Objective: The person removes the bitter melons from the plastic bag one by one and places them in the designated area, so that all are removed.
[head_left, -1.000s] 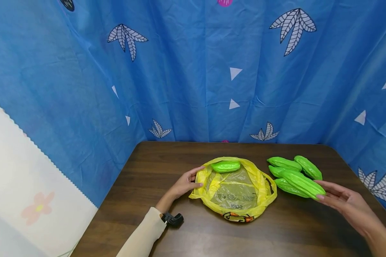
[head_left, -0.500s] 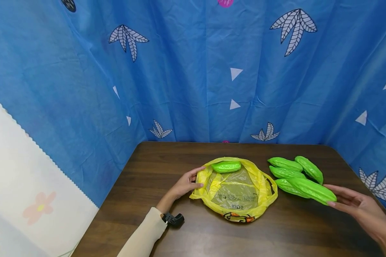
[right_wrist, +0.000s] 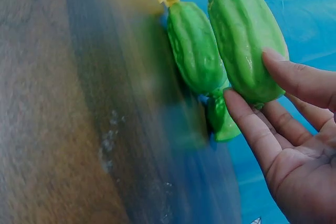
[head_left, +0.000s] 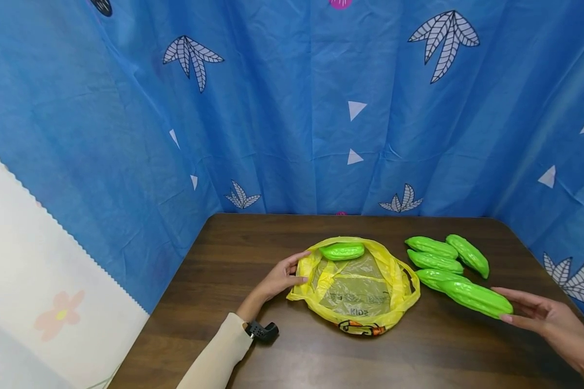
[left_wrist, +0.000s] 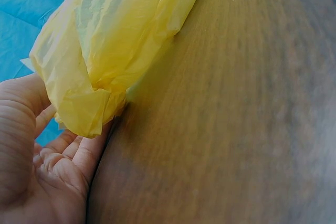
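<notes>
My right hand (head_left: 547, 319) pinches one end of a ridged green bitter gourd (head_left: 477, 298), thumb on one side and fingers on the other. In the right wrist view that gourd (right_wrist: 245, 40) is tilted up in front of another gourd (right_wrist: 195, 48). Several more gourds (head_left: 430, 247) lie close together at the table's right. My left hand (head_left: 278, 278) holds the left rim of a yellow plastic bag (head_left: 399, 308), whose mouth is spread open. One gourd (head_left: 342, 251) lies inside it at the far side. The left wrist view shows bag plastic (left_wrist: 121, 35) between thumb and fingers.
The dark wooden table (head_left: 282, 362) carries everything. Blue patterned curtains (head_left: 292, 108) hang behind its far edge and at both sides, with a white cloth (head_left: 44, 302) at the left. A black band (head_left: 263, 332) sits on the left wrist.
My right hand has drawn its gourd to the right and nearer, away from the pile, so more of the gourds beneath show. The left hand and the bag have stayed in place.
</notes>
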`<state>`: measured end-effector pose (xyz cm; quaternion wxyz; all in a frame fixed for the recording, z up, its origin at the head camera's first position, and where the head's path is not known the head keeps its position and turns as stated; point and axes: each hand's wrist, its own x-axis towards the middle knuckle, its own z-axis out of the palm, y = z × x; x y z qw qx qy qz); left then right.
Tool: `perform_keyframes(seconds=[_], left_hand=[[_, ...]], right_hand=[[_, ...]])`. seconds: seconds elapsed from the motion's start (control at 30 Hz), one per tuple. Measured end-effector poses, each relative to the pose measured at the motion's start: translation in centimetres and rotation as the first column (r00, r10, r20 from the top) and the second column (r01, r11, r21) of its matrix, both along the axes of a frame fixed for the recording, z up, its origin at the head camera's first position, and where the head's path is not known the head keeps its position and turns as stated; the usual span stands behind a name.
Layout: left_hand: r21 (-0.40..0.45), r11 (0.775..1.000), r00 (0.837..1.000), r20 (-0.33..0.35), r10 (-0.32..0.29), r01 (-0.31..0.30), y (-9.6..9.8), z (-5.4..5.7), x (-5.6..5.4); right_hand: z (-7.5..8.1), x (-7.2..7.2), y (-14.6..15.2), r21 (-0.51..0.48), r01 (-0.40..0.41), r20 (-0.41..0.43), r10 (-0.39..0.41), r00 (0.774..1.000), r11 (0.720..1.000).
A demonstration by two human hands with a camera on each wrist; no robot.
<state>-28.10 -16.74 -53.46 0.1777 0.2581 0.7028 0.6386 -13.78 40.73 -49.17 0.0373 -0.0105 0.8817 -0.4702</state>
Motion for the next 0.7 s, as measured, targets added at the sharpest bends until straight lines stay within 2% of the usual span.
perform_keyframes(seconds=[0.43,0.57,0.7], left_hand=[[-0.008,1.0,1.0,0.004,0.008,-0.008,0.0,-0.1,-0.1],[-0.009,1.0,1.0,0.005,0.007,-0.007,0.0,-0.1,0.0],[0.0,1.0,1.0,0.002,-0.003,0.003,-0.1,0.0,0.0]], right_hand=[[-0.8,-0.2,0.3,0.006,-0.014,0.021,0.014,1.0,1.0],[-1.1,-0.2,0.4,-0.006,-0.016,0.045,0.016,0.999,1.0],[-1.1,-0.4,0.4,0.023,-0.021,0.082,0.019,0.996,1.0]])
